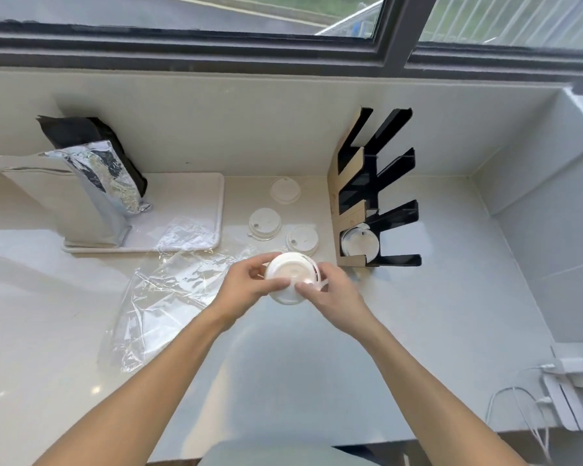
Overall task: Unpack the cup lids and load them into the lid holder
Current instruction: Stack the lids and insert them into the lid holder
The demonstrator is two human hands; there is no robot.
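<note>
A short stack of white cup lids (pixel 288 269) is held above the counter between both hands. My left hand (pixel 246 284) grips its left side and my right hand (pixel 327 290) pinches its right edge. Three more white lids lie flat on the counter behind: one at the back (pixel 285 190), one in the middle (pixel 265 223), one to the right (pixel 302 240). The black and wood lid holder (pixel 371 196) stands to the right, with white lids (pixel 359 245) in its lowest slot. Its upper slots look bare. The clear plastic wrapper (pixel 169 294) lies crumpled on the left.
A white tray (pixel 196 186) at the back left carries a silver foil bag (pixel 81 193) and a black bag (pixel 88 139). A white power strip with cables (pixel 566 391) lies at the front right. A wall and a window sill bound the counter behind and to the right.
</note>
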